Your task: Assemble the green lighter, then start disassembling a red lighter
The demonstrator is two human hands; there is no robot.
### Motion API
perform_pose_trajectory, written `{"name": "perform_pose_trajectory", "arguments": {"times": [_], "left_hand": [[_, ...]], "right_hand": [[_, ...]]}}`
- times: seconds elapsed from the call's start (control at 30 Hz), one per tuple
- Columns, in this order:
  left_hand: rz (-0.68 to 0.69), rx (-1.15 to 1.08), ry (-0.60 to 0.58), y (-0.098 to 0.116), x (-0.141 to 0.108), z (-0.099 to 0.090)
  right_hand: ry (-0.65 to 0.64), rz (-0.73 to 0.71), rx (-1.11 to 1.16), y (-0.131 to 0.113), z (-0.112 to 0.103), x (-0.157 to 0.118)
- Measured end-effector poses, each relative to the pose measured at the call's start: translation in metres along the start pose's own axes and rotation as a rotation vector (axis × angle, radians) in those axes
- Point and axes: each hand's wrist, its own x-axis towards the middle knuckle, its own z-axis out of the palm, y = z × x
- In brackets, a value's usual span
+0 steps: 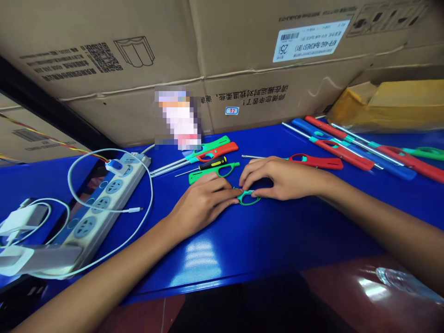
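Observation:
My left hand (204,203) pinches a green plastic lighter part (247,199) with an oval finger loop, low over the blue table. My right hand (282,178) is curled over the same part, its thumb and fingertips at the loop; much of the part is hidden by fingers. Just beyond my left hand lie a green lighter handle shell (197,176) and a black-and-yellow screwdriver (213,163). Behind these are a red lighter (222,151) and a green lighter (222,141) with metal barrels. Another red lighter (317,162) lies partly behind my right hand.
Several red, blue and green lighters (350,152) lie at the right. A white power strip (104,203) with cables stands left. A phone with a blurred screen (180,120) leans on cardboard boxes (132,111) at the back. The blue table's (243,259) front edge is near me.

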Motion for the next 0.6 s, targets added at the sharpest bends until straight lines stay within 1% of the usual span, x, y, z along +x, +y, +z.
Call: {"name": "perform_pose_trajectory", "arguments": {"times": [0.13, 0.3, 0.5, 0.6], "left_hand": [[0.031, 0.012, 0.022, -0.003, -0.001, 0.001], [0.060, 0.088, -0.006, -0.003, -0.001, -0.001], [0.134, 0.322, -0.074, 0.007, 0.001, -0.005], [0.169, 0.427, -0.085, 0.013, 0.002, -0.006]], "right_hand": [[-0.023, 0.032, 0.047, 0.002, -0.002, 0.001], [-0.012, 0.070, 0.125, 0.005, -0.002, 0.002], [0.020, 0.078, 0.099, 0.003, 0.000, 0.001], [0.020, 0.059, 0.076, 0.001, -0.001, 0.000]]}}
